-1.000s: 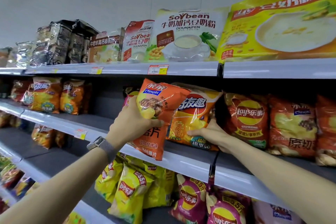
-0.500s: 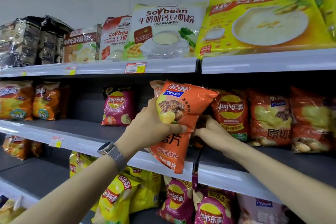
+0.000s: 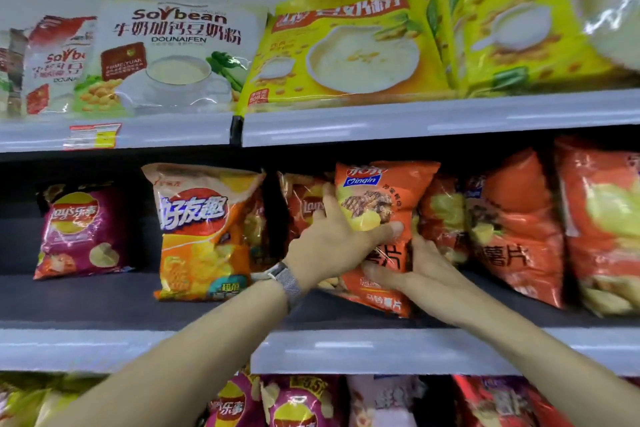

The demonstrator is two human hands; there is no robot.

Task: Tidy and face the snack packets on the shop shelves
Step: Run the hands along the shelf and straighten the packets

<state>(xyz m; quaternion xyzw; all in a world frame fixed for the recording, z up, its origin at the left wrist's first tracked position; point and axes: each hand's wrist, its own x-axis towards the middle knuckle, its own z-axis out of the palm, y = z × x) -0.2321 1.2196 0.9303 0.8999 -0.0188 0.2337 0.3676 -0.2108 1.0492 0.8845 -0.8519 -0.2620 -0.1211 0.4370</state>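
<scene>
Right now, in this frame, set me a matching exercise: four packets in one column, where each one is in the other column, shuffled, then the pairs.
Things
1. orange Qinqin packet
2. purple Lay's packet
3. white Soybean bag
4. yellow bag

Places
A. top shelf, right of the black shelf joint
B. middle shelf, far left, standing apart
C. middle shelf, held by the left hand and right hand
D. top shelf, left of that joint

Pairs: 1-C, 2-B, 3-D, 4-A
</scene>
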